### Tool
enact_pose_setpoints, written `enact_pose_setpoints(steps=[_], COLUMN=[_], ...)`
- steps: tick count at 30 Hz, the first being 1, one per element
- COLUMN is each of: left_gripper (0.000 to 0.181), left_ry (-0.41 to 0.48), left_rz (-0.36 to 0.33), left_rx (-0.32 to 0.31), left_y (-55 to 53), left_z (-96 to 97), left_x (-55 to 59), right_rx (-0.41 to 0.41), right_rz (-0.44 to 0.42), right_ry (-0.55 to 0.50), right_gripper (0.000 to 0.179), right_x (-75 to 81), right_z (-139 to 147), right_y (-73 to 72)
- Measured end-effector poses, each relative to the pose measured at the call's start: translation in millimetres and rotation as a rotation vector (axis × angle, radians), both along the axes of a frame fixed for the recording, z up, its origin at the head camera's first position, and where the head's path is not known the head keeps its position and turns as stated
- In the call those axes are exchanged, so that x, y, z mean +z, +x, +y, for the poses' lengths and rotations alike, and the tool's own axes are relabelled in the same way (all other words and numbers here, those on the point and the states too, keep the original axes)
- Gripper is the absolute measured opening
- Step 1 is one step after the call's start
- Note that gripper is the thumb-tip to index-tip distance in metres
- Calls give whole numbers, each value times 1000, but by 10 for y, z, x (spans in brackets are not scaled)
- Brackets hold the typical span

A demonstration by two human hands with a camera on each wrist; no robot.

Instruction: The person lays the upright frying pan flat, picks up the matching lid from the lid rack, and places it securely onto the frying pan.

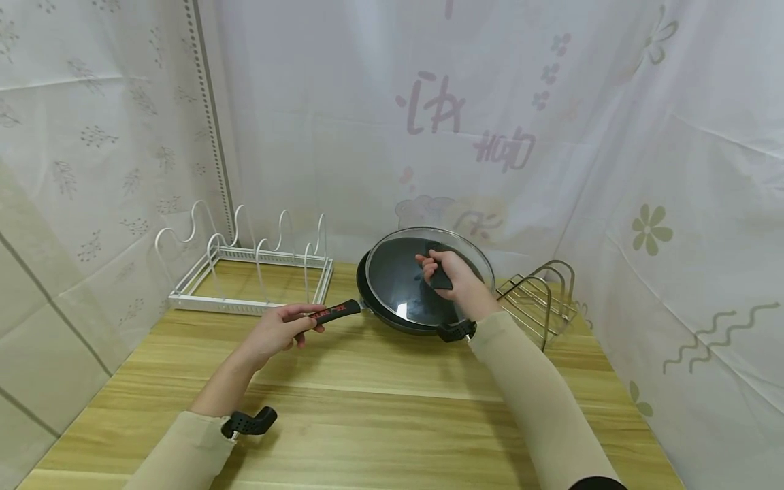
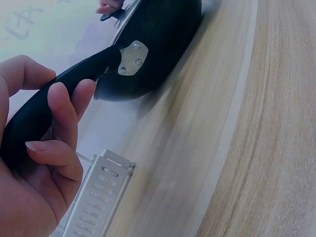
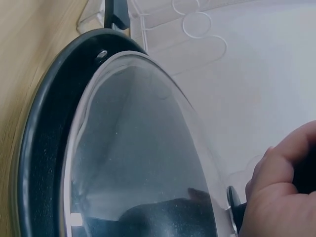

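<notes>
A black frying pan (image 1: 366, 292) is at the back middle of the wooden table. My left hand (image 1: 278, 335) grips its black handle (image 1: 337, 312), fingers curled round it in the left wrist view. Over the pan is a clear glass lid (image 1: 395, 272) with a pale rim, shifted right and back so that part of the pan's inner wall (image 3: 49, 148) shows. My right hand (image 1: 456, 275) holds the lid's black knob (image 1: 440, 279). Whether the lid touches the pan's rim cannot be told.
On the left stands a white wire rack (image 1: 220, 307) with upright loops. A smaller metal wire rack (image 1: 539, 299) stands right of the pan, close to my right forearm. Printed curtains (image 1: 343, 136) hang behind and beside the wooden table (image 1: 367, 422).
</notes>
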State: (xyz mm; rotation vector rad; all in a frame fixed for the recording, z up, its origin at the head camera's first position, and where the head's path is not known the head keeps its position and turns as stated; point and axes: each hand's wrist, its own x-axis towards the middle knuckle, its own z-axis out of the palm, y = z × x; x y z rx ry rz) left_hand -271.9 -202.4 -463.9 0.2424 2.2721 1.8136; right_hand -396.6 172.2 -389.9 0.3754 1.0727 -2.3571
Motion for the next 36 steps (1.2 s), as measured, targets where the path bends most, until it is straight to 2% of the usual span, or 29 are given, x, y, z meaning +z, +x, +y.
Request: enact_pose_setpoints(steps=[6,15,24,36], left_gripper=[47,48,48,47], left_ry=[-5,-2,-8,2], left_rz=[6,7,12,13], left_rx=[-5,-2,1,-7], left_y=[-9,-7,-7,0], left_z=[-4,-6,-10,-4], left_x=[-6,-14,-28,-11], right_rx=[-5,-10,-15,-18], right_rz=[-19,-55,-75,-77], right_ry=[-39,-98,-85,-97], right_gripper=[37,54,48,49], right_x=[2,14,-12,-77], right_z=[-29,-86,-136,-153], right_y=[-3,-10,-21,-25])
